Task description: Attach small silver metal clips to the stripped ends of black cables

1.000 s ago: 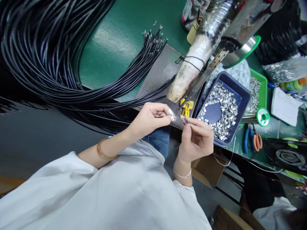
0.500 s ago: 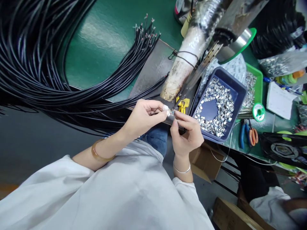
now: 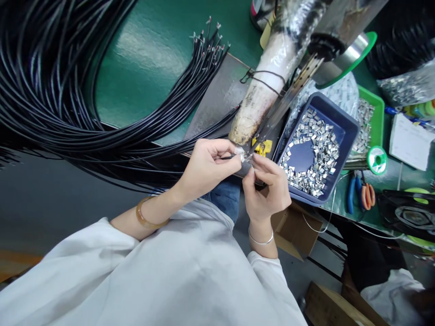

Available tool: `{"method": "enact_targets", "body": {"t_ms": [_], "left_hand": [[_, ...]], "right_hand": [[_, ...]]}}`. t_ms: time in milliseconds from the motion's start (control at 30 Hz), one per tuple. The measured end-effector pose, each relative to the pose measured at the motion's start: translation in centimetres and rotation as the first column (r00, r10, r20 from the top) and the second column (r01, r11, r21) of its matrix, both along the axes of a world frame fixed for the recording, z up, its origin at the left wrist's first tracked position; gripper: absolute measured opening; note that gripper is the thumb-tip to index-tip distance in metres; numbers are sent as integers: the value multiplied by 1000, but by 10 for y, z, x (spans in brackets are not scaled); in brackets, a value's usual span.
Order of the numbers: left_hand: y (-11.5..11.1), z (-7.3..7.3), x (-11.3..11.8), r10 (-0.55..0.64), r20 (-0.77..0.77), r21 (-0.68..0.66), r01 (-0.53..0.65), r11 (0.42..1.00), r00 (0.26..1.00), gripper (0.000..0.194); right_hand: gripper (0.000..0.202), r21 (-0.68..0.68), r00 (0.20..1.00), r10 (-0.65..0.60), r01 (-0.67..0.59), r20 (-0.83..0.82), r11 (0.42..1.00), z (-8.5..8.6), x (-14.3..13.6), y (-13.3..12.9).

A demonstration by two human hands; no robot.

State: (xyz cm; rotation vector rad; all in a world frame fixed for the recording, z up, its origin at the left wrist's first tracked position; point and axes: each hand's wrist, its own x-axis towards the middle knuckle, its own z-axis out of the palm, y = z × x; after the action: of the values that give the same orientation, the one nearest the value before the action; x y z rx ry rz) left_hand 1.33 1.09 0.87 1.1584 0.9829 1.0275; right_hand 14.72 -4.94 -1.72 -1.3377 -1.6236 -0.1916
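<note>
My left hand is closed in a pinch on a thin black cable, with white coverings on its fingertips. Close beside it, my right hand has its thumb and index finger bent together at the cable's end. A tiny shiny piece shows between the two hands, too small to make out. Just beyond the fingers sits a yellow tool or fixture, partly hidden under the soldering iron's metal rod. To the right of my right hand stands a dark blue tray holding many small metal connector shells.
A large bundle of black cables spreads over the green table at left. A wrapped white tube slants down above my hands. Pliers, a solder spool and a green tray lie at right. Another person's sleeve shows lower right.
The scene has shifted a little to the right in view. The black cable now shows between my left fingers. My right fingertips have drawn slightly away from the left ones.
</note>
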Motion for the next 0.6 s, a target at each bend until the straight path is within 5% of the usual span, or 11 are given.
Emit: {"method": "enact_targets", "body": {"t_ms": [300,600], "left_hand": [[-2,1,-1,32,-14,81,-31,996,999,11],[-3,-4,-4,-29,-4,13,29,999,1000,10]], "right_hand": [[21,-11,1000,0,0,-25,1000,10,-3,0],[20,-50,997,54,-57,-51,997,7,-1,-2]]}}
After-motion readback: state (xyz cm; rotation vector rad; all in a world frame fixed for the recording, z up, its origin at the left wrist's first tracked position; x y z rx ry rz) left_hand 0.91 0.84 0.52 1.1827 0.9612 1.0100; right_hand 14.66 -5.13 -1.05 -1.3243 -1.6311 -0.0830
